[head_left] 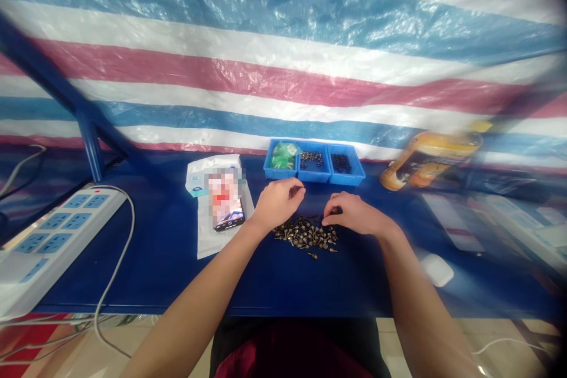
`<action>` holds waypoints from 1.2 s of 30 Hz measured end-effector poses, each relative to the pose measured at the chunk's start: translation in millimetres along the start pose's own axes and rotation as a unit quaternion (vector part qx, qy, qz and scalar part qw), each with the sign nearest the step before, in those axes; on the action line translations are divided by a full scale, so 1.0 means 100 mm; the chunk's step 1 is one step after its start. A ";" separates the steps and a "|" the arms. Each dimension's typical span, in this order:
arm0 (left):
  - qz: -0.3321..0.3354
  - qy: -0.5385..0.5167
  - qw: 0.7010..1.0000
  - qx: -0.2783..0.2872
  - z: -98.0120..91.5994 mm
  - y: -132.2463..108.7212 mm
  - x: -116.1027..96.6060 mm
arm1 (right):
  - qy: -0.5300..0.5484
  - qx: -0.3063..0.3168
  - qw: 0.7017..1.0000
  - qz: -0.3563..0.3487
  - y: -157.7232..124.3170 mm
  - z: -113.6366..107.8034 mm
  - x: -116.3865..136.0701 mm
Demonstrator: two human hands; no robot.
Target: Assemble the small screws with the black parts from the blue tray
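Note:
A loose heap of small brass-coloured screws (pixel 305 235) lies on the blue tabletop (pixel 177 266), between my hands. My left hand (pixel 278 204) hangs just above the heap's far left side, its fingertips pinched on a tiny dark item. My right hand (pixel 354 214) is at the heap's far right side, with its thumb and finger closed on a small dark part (pixel 337 210). Just beyond my hands stands a blue tray (pixel 314 164) with three compartments. These hold green plastic bags, brass screws and black small parts, from left to right.
A smartphone (pixel 228 207) lies on a white packet (pixel 212 174) and paper left of my hands. Farther left are a white power strip (pixel 53 242) and its cable. A blurred orange bottle (pixel 429 159) lies at the back right, a white earbud case (pixel 436 269) nearer. A striped tarpaulin (pixel 266 65) hangs behind.

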State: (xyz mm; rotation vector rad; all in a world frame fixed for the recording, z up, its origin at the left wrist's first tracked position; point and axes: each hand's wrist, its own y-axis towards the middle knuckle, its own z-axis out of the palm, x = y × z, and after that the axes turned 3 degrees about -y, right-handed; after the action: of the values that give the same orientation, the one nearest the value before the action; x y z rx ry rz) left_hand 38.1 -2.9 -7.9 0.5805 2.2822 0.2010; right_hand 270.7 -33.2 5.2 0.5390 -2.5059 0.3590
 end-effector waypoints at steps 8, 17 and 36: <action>0.031 -0.025 0.999 0.032 -0.02 -0.01 -0.06 | 0.117 -0.134 0.984 0.013 0.03 0.04 0.05; 0.094 -0.034 0.993 0.070 0.05 -0.06 -0.13 | 0.196 -0.178 0.964 0.002 0.17 0.19 0.17; 0.038 -0.022 0.999 0.000 0.01 -0.04 -0.16 | 0.270 -0.191 0.944 0.000 0.24 0.27 0.19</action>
State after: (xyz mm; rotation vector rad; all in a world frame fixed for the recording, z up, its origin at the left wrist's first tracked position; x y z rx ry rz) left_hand 47.0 -14.1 0.0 0.6653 2.2190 0.2237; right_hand 232.9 -27.3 -9.3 0.2380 -1.9690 0.0041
